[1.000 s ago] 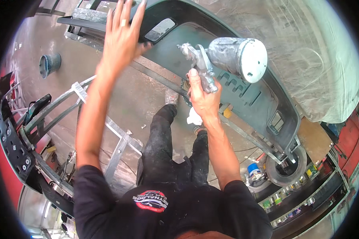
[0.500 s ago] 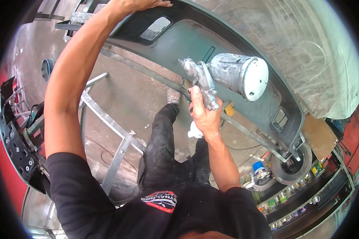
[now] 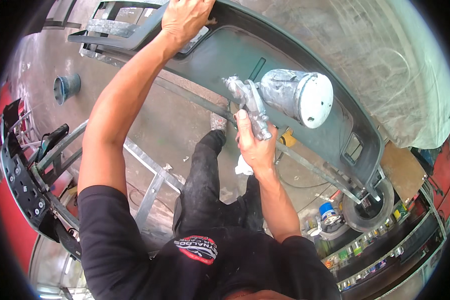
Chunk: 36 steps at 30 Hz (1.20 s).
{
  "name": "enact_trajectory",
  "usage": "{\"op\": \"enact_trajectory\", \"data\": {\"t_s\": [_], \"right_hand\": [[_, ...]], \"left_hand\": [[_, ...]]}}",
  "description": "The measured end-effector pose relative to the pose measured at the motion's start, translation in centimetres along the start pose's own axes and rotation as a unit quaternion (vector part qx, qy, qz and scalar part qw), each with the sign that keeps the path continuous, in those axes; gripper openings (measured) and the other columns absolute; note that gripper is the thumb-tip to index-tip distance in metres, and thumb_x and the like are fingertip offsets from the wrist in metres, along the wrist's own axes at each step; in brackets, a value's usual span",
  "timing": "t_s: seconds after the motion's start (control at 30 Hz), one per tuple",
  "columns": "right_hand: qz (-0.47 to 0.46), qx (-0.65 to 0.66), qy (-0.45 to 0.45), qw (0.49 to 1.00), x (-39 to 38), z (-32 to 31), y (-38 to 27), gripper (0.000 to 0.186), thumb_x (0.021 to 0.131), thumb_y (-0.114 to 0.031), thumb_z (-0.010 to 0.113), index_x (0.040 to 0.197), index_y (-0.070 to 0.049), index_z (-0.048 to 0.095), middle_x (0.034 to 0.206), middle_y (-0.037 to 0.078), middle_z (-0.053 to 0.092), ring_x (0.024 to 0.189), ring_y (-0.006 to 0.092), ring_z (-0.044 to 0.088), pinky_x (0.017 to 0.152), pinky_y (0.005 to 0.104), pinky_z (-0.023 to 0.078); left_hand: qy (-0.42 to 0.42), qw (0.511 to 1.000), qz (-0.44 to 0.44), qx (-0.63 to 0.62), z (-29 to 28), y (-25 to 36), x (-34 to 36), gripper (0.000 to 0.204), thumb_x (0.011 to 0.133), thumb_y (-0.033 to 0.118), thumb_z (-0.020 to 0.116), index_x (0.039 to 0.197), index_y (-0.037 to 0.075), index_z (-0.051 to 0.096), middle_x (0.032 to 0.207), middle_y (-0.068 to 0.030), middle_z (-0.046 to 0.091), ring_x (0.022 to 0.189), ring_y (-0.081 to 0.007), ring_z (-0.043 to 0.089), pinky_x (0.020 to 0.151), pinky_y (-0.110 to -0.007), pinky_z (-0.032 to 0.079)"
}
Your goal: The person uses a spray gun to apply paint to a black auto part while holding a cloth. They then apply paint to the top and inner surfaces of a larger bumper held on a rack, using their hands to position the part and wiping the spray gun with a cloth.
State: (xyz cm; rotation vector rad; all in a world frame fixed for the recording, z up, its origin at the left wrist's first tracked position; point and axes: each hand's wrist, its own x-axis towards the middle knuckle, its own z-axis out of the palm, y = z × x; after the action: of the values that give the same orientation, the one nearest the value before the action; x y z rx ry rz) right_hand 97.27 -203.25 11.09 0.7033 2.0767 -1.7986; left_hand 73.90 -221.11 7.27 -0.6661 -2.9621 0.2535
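I am looking down on a grey concrete workshop floor (image 3: 150, 115), a grey bumper (image 3: 265, 55) lying across a metal stand (image 3: 150, 185); paint cans (image 3: 330, 212) are sitting below the bumper's right end. My right hand (image 3: 255, 145) is gripping the spray gun (image 3: 252, 107) just below the bumper, handle running up, nozzle aiming up-left at it, cup (image 3: 297, 95) jutting right; my left hand (image 3: 185, 20) is clamping the bumper's upper edge.

Left hand (image 3: 185, 17) outstretched, right hand (image 3: 255, 145) clenched

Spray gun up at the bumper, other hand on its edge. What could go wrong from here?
1. The left hand grips the grey bumper on the edge near where the spray gun points; overspray may hit it.
2. The right hand holds the gun with its cup tipped sideways; paint might leak at the lid.
3. Pulling on the bumper may shift it on its metal stand.
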Motion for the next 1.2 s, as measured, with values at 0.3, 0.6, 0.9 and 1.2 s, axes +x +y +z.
{"op": "enact_trajectory", "data": {"t_s": [0.3,0.6,0.9,1.2], "right_hand": [[-0.055,-0.091,0.0,0.994,6.8,2.4,1.0,0.042,0.092,-0.04,0.062,0.085,0.001,0.063,0.06,0.018,0.059,0.056,0.038,0.059,0.057,0.044,0.046],[-0.114,-0.127,0.004,0.985,9.7,6.9,0.7,0.04,0.092,-0.04,0.061,0.084,-0.001,0.063,0.063,0.019,0.061,0.063,0.0415,0.063,0.058,0.0457,0.048],[-0.111,-0.163,-0.037,0.98,8.0,9.8,2.2,0.04,0.089,-0.04,0.062,0.085,0.0,0.064,0.064,0.021,0.063,0.065,0.0418,0.065,0.06,0.046,0.049],[-0.063,-0.156,-0.09,0.982,8.3,10.4,1.6,0.037,0.088,-0.039,0.062,0.081,-0.002,0.064,0.065,0.021,0.064,0.066,0.042,0.065,0.06,0.0463,0.049]], "left_hand": [[-0.022,0.987,-0.091,-0.129,-6.3,-4.3,-2.1,0.076,0.082,0.045,0.07,0.137,-0.001,0.045,0.134,-0.0295,0.05,0.121,-0.0471,0.049,0.101,-0.047,0.042],[-0.051,0.948,-0.156,-0.274,-2.5,-7.0,-6.3,0.04,0.098,0.038,0.048,0.117,0.006,0.059,0.097,-0.025,0.066,0.094,-0.0429,0.063,0.081,-0.048,0.05],[-0.037,0.949,-0.147,-0.277,-2.5,-6.9,-6.0,0.039,0.096,0.037,0.051,0.113,0.004,0.062,0.093,-0.0243,0.067,0.088,-0.0412,0.065,0.076,-0.047,0.051],[-0.018,0.953,-0.151,-0.261,-2.2,-6.5,-5.8,0.044,0.097,0.04,0.048,0.117,0.003,0.06,0.1,-0.026,0.066,0.097,-0.0418,0.064,0.084,-0.046,0.05]]}}
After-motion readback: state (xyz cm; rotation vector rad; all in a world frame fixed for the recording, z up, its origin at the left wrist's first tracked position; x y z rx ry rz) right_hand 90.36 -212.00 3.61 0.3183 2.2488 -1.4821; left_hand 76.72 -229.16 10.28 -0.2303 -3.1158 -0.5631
